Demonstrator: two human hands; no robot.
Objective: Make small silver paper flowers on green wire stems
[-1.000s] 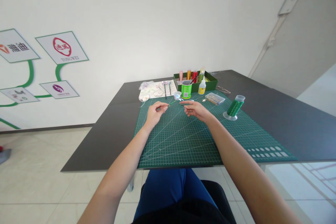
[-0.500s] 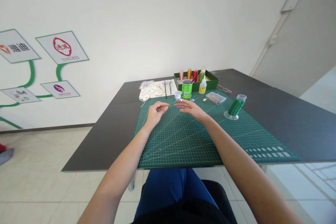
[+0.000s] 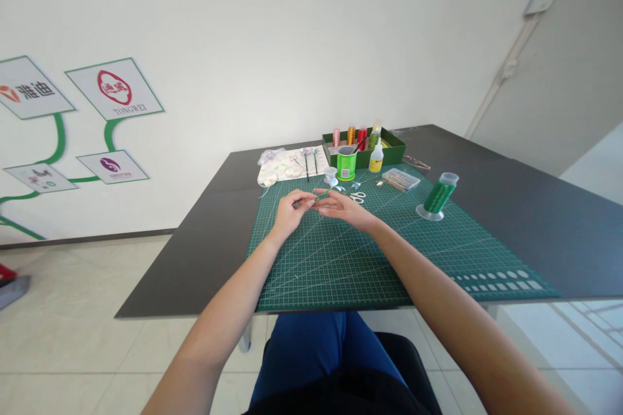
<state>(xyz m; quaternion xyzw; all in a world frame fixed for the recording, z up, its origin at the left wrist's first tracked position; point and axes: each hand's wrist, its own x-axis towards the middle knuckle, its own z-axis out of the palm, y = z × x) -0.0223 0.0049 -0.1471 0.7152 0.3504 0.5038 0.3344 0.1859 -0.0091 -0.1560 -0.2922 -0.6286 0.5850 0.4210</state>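
My left hand [image 3: 291,211] is over the cutting mat [image 3: 335,259], thumb and forefinger pinched on a thin green wire stem [image 3: 324,194]. The stem slants up to the right from the fingertips. My right hand [image 3: 344,209] lies close beside it, its fingers stretched out toward the left fingertips and the stem; whether they press on it I cannot tell. White-handled scissors [image 3: 358,197] lie just beyond the right hand. Small bluish petal-like pieces [image 3: 335,184] are behind the fingers, near a small white round container [image 3: 330,172].
A spool of green thread [image 3: 438,197] stands on the right. Farther back are a clear box [image 3: 401,179], a glue bottle [image 3: 376,157], a green can [image 3: 346,165] and a green tray [image 3: 396,154] of thread spools. A white sheet [image 3: 280,172] bears finished stems at the back left.
My right hand has moved left and slightly nearer, closer to the left fingertips. The scissors behind it now show. The left hand still pinches the stem, shifted slightly right.
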